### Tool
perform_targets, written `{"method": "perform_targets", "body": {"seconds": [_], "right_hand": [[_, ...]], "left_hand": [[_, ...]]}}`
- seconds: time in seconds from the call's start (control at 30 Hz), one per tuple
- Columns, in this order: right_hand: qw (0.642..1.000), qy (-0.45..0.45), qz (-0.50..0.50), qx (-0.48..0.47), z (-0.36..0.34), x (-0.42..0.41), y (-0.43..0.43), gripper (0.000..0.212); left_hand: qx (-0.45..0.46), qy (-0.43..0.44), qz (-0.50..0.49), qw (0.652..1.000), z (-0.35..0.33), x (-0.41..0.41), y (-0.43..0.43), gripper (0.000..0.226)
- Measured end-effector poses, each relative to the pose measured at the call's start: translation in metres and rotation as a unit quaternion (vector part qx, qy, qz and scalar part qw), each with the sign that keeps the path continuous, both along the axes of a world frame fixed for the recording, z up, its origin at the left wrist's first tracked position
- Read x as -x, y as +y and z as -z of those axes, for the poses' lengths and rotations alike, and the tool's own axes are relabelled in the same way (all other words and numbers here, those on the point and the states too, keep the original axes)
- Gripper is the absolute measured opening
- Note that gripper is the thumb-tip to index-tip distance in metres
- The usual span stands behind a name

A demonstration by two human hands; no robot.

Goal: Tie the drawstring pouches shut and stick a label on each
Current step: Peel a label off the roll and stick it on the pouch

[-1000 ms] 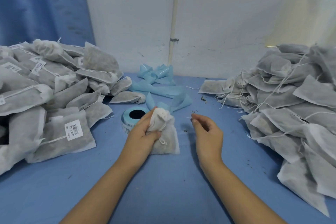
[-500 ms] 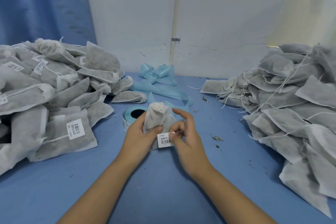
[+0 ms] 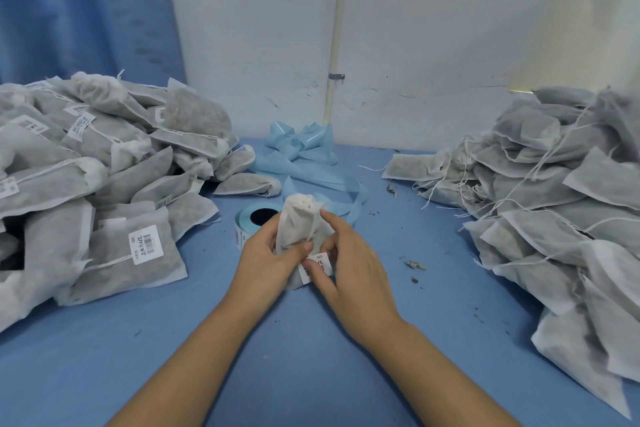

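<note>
Right hand (image 3: 353, 267) slid its thumb over the paper label (image 3: 323, 259), seemingly pinching it onto the fibrous pouch (image 3: 298, 218); left hand (image 3: 266, 256) grips that.

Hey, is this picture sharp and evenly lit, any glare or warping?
Head view: soft light, faint shadows on the table; a bright patch washes out the wall top right; wide lens stretches the edges, the pipe leans; the right hand's label is too soft to read.
</note>
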State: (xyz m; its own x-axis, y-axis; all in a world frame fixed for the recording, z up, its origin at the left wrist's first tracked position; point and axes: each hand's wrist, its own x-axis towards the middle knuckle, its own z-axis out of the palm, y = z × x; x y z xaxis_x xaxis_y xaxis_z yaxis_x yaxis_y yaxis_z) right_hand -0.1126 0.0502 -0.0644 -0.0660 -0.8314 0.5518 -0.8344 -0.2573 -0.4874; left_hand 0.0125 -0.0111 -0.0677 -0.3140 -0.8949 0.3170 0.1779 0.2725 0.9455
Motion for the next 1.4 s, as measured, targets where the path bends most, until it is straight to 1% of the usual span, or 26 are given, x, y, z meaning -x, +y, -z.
{"method": "perform_targets", "body": {"seconds": [0.1,0.17,0.2,0.27,0.3,0.33,0.37,0.43,0.47,0.53,0.57,0.63,0.73,0.83,0.97,1.07,1.13,1.17,1.2,1.23,1.27,1.3,1.33,1.37,1.4], "right_hand": [[0.999,-0.017,0.026,-0.011,0.001,0.000,-0.001,0.064],[0.998,-0.035,0.050,-0.015,0.004,0.002,-0.002,0.071],[0.997,-0.053,0.058,-0.024,0.005,0.003,-0.003,0.075],[0.986,-0.134,0.051,-0.083,0.005,0.007,-0.004,0.079],[0.974,-0.189,0.039,-0.120,0.004,0.008,-0.005,0.075],[0.958,-0.245,0.022,-0.146,0.003,0.011,-0.006,0.066],[0.943,-0.295,0.003,-0.153,0.003,0.014,-0.006,0.052],[0.916,-0.378,-0.027,-0.128,0.000,0.016,-0.006,0.027],[0.900,-0.421,-0.036,-0.110,-0.002,0.016,-0.006,0.022],[0.862,-0.497,-0.048,-0.085,-0.003,0.015,-0.006,0.023],[0.848,-0.521,-0.053,-0.078,-0.004,0.014,-0.007,0.024],[0.837,-0.538,-0.058,-0.080,-0.004,0.010,-0.006,0.024],[0.832,-0.545,-0.059,-0.090,-0.005,0.009,-0.005,0.023],[0.821,-0.559,-0.068,-0.092,-0.005,0.010,-0.005,0.025],[0.819,-0.564,-0.058,-0.086,-0.003,0.011,-0.006,0.018],[0.818,-0.566,-0.062,-0.077,-0.002,0.012,-0.007,0.017],[0.816,-0.571,-0.064,-0.068,-0.003,0.012,-0.008,0.016],[0.813,-0.575,-0.061,-0.064,-0.003,0.013,-0.009,0.016],[0.810,-0.581,-0.057,-0.060,-0.003,0.014,-0.010,0.017],[0.806,-0.586,-0.054,-0.061,-0.002,0.015,-0.011,0.018],[0.804,-0.589,-0.051,-0.066,-0.003,0.016,-0.012,0.018],[0.802,-0.591,-0.049,-0.072,-0.002,0.017,-0.012,0.017],[0.801,-0.592,-0.051,-0.078,-0.001,0.017,-0.013,0.016],[0.799,-0.593,-0.053,-0.083,-0.001,0.017,-0.014,0.014],[0.799,-0.592,-0.053,-0.085,0.000,0.018,-0.014,0.012]], "left_hand": [[-0.003,0.004,-0.005,1.000,0.000,0.001,0.000,0.034],[-0.009,0.005,-0.005,1.000,-0.001,0.001,0.000,0.036],[-0.013,0.007,-0.003,1.000,-0.001,0.001,0.000,0.037],[-0.027,0.013,0.003,1.000,-0.002,0.000,0.000,0.037],[-0.039,0.022,0.008,0.999,-0.002,-0.001,0.000,0.036],[-0.053,0.037,0.016,0.998,-0.003,-0.001,0.001,0.034],[-0.068,0.052,0.027,0.996,-0.004,-0.001,0.001,0.033],[-0.094,0.062,0.055,0.992,-0.005,-0.001,0.002,0.034],[-0.104,0.059,0.074,0.990,-0.006,-0.001,0.002,0.039],[-0.114,0.036,0.113,0.986,-0.006,-0.001,0.002,0.047],[-0.113,0.018,0.124,0.986,-0.006,0.000,0.003,0.048],[-0.116,-0.009,0.127,0.985,-0.006,0.001,0.003,0.047],[-0.130,-0.006,0.123,0.984,-0.005,0.001,0.002,0.043],[-0.135,-0.004,0.123,0.983,-0.004,-0.002,-0.001,0.045],[-0.146,-0.015,0.138,0.980,-0.005,-0.001,-0.002,0.049],[-0.150,-0.037,0.130,0.979,-0.007,-0.003,0.000,0.042],[-0.154,-0.050,0.100,0.982,-0.010,0.000,0.003,0.037],[-0.156,-0.034,0.072,0.985,-0.013,0.002,0.003,0.033],[-0.156,0.002,0.038,0.987,-0.018,0.003,0.001,0.026],[-0.149,0.062,0.009,0.987,-0.026,0.003,-0.004,0.018],[-0.138,0.142,-0.003,0.980,-0.035,0.001,-0.010,0.019],[-0.123,0.222,0.005,0.967,-0.044,-0.003,-0.015,0.034],[-0.115,0.287,0.020,0.951,-0.050,-0.009,-0.021,0.055],[-0.114,0.322,0.030,0.939,-0.053,-0.015,-0.025,0.073],[-0.117,0.324,0.037,0.938,-0.053,-0.018,-0.025,0.082]]}}
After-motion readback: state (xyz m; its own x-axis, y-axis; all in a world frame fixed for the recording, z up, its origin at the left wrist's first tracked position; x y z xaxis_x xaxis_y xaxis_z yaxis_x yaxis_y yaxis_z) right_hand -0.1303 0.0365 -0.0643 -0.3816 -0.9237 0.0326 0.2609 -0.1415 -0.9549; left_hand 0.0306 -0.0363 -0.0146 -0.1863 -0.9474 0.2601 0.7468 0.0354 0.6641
